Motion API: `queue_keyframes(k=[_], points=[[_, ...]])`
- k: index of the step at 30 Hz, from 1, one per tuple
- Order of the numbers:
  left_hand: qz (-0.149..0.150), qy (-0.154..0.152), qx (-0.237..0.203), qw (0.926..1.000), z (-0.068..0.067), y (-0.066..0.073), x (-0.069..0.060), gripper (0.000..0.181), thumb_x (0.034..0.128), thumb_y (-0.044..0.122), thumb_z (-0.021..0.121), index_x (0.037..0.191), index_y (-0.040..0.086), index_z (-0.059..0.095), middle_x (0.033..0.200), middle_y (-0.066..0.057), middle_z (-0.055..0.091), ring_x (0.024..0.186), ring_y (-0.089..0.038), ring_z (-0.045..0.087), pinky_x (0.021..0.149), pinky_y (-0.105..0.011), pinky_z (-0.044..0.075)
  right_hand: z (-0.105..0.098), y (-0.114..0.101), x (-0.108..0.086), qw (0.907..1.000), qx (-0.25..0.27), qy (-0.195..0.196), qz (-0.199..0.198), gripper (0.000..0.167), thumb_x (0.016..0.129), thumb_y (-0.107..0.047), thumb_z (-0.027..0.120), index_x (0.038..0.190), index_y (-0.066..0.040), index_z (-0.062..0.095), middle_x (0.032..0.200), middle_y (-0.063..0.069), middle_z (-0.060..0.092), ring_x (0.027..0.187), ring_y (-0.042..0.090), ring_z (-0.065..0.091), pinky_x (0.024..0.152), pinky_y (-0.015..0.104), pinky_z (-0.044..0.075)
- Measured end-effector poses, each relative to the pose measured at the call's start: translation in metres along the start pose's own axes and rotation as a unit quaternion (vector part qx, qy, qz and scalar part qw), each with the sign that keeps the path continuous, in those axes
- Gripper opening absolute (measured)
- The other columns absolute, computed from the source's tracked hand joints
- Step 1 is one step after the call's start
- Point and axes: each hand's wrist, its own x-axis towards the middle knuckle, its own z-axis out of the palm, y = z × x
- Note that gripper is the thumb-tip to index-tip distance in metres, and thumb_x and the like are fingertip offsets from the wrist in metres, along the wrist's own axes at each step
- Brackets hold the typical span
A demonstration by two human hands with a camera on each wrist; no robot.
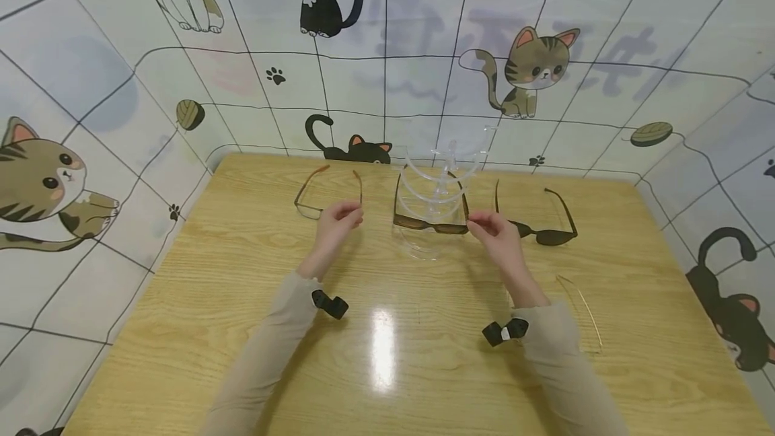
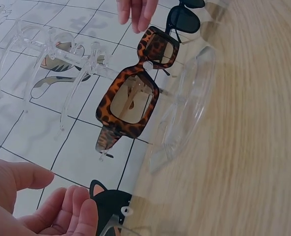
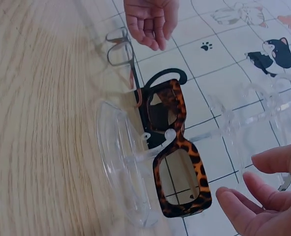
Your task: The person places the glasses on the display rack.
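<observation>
Tortoiseshell sunglasses (image 1: 430,227) sit on the lowest tier of a clear display stand (image 1: 419,252), lenses toward me. In both wrist views, the frame (image 2: 128,101) rests at its bridge on the stand's post, above the curved clear base (image 3: 116,162). Beside the right end of these sunglasses is my right hand (image 1: 499,241); its thumb and fingers (image 3: 234,204) are apart and hold nothing. To the left, my left hand (image 1: 335,227) hovers near thin-framed eyeglasses (image 1: 309,211), its fingers (image 2: 69,209) loosely bent and nothing between them.
Black sunglasses (image 1: 554,237) lie on the wooden table (image 1: 242,308) right of the stand. Thin gold-framed glasses (image 1: 587,308) lie nearer me, partly hidden by my right arm. A cat-patterned, tiled-look wall (image 1: 424,86) borders the table's back and sides.
</observation>
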Motion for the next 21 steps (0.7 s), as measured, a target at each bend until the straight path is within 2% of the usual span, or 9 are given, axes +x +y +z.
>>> queue_keyframes(k=[2,3,6,9,10,21], points=[[0.000,0.003,0.004,1.0000,-0.004,-0.001,-0.002,0.025,0.0917,0.009,0.060,0.112,-0.006,0.062,0.104,-0.015,0.062,0.081,-0.011,0.060,0.081,-0.027,0.053,0.002,-0.002,-0.004,0.9999,0.009,0.002,-0.007,0.036,0.094,-0.020,0.059,0.120,0.005,0.055,0.120,0.016,0.055,0.097,0.004,0.053,0.085,0.018,0.044],[-0.002,0.004,0.007,1.0000,-0.007,0.003,-0.006,0.025,0.0917,0.008,0.059,0.112,-0.006,0.062,0.104,-0.017,0.063,0.081,-0.010,0.060,0.082,-0.030,0.053,0.004,-0.004,-0.006,0.9998,0.015,0.002,-0.014,0.036,0.094,-0.019,0.059,0.120,0.006,0.054,0.120,0.017,0.055,0.097,0.004,0.053,0.085,0.016,0.044],[-0.005,0.007,0.011,0.9999,-0.014,0.002,-0.008,0.024,0.0917,0.009,0.059,0.111,-0.004,0.062,0.104,-0.017,0.063,0.084,-0.015,0.061,0.084,-0.031,0.053,0.008,-0.007,-0.011,0.9991,0.030,-0.003,-0.031,0.033,0.094,-0.016,0.059,0.118,0.006,0.055,0.118,0.018,0.056,0.095,0.001,0.054,0.084,0.013,0.044],[-0.010,0.011,0.016,0.9998,-0.022,0.002,-0.010,0.025,0.0918,0.008,0.059,0.113,-0.005,0.061,0.105,-0.017,0.062,0.087,-0.018,0.061,0.083,-0.029,0.053,0.015,-0.009,-0.016,0.9978,0.044,-0.016,-0.046,0.030,0.093,-0.012,0.059,0.116,0.007,0.056,0.117,0.020,0.056,0.093,-0.001,0.055,0.083,0.013,0.045],[-0.008,0.012,0.018,0.9997,-0.026,-0.003,-0.009,0.025,0.0918,0.009,0.059,0.113,-0.005,0.061,0.105,-0.016,0.062,0.088,-0.018,0.061,0.081,-0.026,0.053,0.018,-0.010,-0.017,0.9975,0.046,-0.020,-0.051,0.029,0.093,-0.011,0.059,0.115,0.007,0.056,0.116,0.020,0.056,0.093,-0.001,0.055,0.082,0.013,0.046],[-0.006,0.032,0.030,0.9990,-0.055,-0.011,-0.019,0.028,0.0915,0.006,0.058,0.115,-0.009,0.059,0.106,-0.017,0.061,0.076,-0.005,0.058,0.075,-0.020,0.052,0.055,-0.019,-0.025,0.9929,0.055,-0.063,-0.084,0.022,0.091,-0.002,0.059,0.111,0.008,0.058,0.113,0.022,0.058,0.093,0.005,0.056,0.079,0.014,0.047]])
